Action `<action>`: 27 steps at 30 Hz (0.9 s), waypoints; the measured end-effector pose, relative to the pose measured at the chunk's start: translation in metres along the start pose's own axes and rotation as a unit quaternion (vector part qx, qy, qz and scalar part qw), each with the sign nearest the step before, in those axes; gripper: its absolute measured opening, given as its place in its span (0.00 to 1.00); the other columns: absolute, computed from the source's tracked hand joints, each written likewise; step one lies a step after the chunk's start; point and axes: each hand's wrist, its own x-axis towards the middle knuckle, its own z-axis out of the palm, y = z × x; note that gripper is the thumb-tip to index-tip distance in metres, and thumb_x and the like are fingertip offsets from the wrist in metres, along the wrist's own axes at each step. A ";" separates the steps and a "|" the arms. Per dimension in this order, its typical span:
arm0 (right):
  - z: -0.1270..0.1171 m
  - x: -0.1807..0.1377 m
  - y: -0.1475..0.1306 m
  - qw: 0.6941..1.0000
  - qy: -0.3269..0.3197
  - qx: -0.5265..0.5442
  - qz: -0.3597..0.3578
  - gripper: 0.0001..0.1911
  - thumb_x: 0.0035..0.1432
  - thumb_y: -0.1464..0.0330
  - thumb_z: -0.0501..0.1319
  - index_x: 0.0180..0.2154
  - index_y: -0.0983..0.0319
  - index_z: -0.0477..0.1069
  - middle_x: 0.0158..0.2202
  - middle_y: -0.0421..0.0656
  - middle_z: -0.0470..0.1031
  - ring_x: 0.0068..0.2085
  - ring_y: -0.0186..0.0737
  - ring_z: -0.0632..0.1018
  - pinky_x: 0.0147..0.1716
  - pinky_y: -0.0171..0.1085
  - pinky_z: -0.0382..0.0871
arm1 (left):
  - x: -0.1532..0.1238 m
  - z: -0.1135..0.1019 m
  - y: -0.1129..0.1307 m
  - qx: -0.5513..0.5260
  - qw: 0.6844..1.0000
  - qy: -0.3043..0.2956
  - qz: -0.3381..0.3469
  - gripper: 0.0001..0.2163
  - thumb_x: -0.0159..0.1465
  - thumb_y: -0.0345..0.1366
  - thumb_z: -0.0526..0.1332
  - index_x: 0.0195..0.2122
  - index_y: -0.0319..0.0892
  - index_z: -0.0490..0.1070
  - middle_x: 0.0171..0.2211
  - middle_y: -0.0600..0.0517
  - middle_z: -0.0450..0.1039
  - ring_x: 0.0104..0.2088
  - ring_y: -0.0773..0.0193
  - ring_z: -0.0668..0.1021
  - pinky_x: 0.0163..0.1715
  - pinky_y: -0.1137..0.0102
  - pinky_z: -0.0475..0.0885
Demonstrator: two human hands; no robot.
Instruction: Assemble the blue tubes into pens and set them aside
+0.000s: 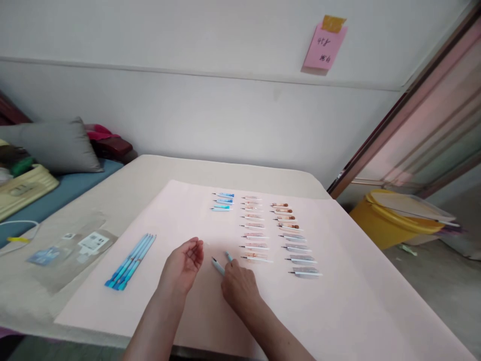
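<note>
My left hand (187,264) hovers over the pink sheet (180,311) with its palm turned inward and fingers loosely curled. Nothing shows in it. My right hand (240,285) is low on the sheet, fingers bent over a light blue pen (218,266) whose dark tip points up and left. A small blue piece (228,256) sticks out past its fingertips. To the left lie several long blue pens (131,260) side by side. Beyond my hands are short rows of slim dark-tipped pieces: blue (223,201), pale pink (254,235), brown (284,218) and grey (302,259).
Clear plastic packaging (90,245) with labels lies on the table's left. A grey cushion (56,145) and a cream basket (28,190) are beyond the left edge. On the floor at right stands a yellow bin (391,220). A pink note (323,47) hangs on the wall.
</note>
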 end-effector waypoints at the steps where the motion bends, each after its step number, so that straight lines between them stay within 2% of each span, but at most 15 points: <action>1: 0.000 0.000 -0.001 1.000 0.002 -0.002 0.002 0.13 0.54 0.75 0.49 0.38 0.65 0.69 0.36 0.52 0.72 0.31 0.42 0.76 0.28 0.38 0.68 | 0.000 0.000 -0.004 0.009 1.000 0.008 -0.014 0.06 0.52 0.22 0.59 0.31 0.35 0.69 0.31 0.49 0.71 0.29 0.69 0.75 0.27 0.74 0.71; 6: -0.001 -0.001 -0.005 1.000 0.011 -0.021 -0.009 0.13 0.54 0.78 0.49 0.36 0.66 0.70 0.34 0.53 0.72 0.33 0.42 0.75 0.29 0.37 0.68 | -0.004 0.003 -0.027 0.091 0.989 0.101 -0.066 0.04 0.51 0.31 0.60 0.27 0.39 0.65 0.26 0.53 0.67 0.25 0.66 0.73 0.24 0.68 0.67; 8: -0.001 -0.002 -0.005 0.999 0.016 -0.028 -0.026 0.13 0.54 0.78 0.49 0.36 0.65 0.70 0.34 0.52 0.72 0.34 0.43 0.75 0.29 0.37 0.69 | -0.007 0.005 -0.037 0.111 0.983 0.115 -0.090 0.05 0.50 0.33 0.60 0.26 0.41 0.64 0.24 0.54 0.66 0.23 0.66 0.72 0.24 0.68 0.66; 11: -0.003 -0.001 -0.007 0.999 0.008 -0.033 -0.039 0.14 0.54 0.79 0.49 0.36 0.65 0.71 0.33 0.51 0.73 0.36 0.44 0.75 0.28 0.38 0.69 | -0.012 0.007 -0.050 0.117 0.982 0.074 -0.129 0.04 0.49 0.32 0.60 0.24 0.40 0.64 0.23 0.55 0.66 0.22 0.66 0.72 0.23 0.69 0.66; 14: -0.006 0.002 -0.007 0.998 -0.020 -0.034 -0.039 0.14 0.54 0.80 0.49 0.35 0.66 0.72 0.33 0.51 0.73 0.37 0.44 0.75 0.28 0.37 0.69 | -0.017 0.008 -0.057 0.124 0.982 0.038 -0.137 0.04 0.48 0.30 0.59 0.23 0.40 0.64 0.23 0.54 0.68 0.21 0.66 0.72 0.22 0.70 0.65; 17: -0.008 0.004 -0.007 0.998 -0.040 -0.032 -0.038 0.14 0.55 0.79 0.49 0.35 0.65 0.73 0.33 0.50 0.73 0.38 0.44 0.75 0.30 0.36 0.69 | -0.017 0.007 -0.058 0.131 0.982 0.040 -0.129 0.04 0.48 0.31 0.59 0.22 0.40 0.64 0.21 0.54 0.68 0.20 0.66 0.71 0.20 0.71 0.64; 21: -0.014 0.004 -0.008 0.999 -0.018 -0.026 -0.027 0.14 0.56 0.78 0.49 0.36 0.65 0.71 0.33 0.51 0.73 0.39 0.44 0.75 0.30 0.37 0.69 | -0.014 0.005 -0.061 0.141 0.981 0.038 -0.124 0.03 0.48 0.31 0.60 0.23 0.39 0.65 0.21 0.54 0.68 0.19 0.67 0.71 0.20 0.71 0.64; 24: -0.019 0.003 -0.009 1.000 -0.001 -0.022 -0.021 0.14 0.56 0.79 0.48 0.39 0.66 0.70 0.35 0.52 0.72 0.36 0.44 0.75 0.28 0.38 0.69 | -0.014 0.005 -0.066 0.162 0.982 0.004 -0.101 0.04 0.47 0.31 0.62 0.24 0.38 0.68 0.21 0.54 0.69 0.20 0.68 0.71 0.21 0.72 0.64; 27: -0.022 0.001 -0.008 0.999 0.027 -0.020 -0.021 0.14 0.56 0.78 0.49 0.42 0.67 0.67 0.35 0.52 0.70 0.33 0.43 0.75 0.26 0.37 0.68 | -0.016 0.007 -0.070 0.191 0.980 -0.024 -0.044 0.09 0.46 0.33 0.65 0.29 0.38 0.71 0.23 0.52 0.72 0.22 0.68 0.73 0.21 0.74 0.63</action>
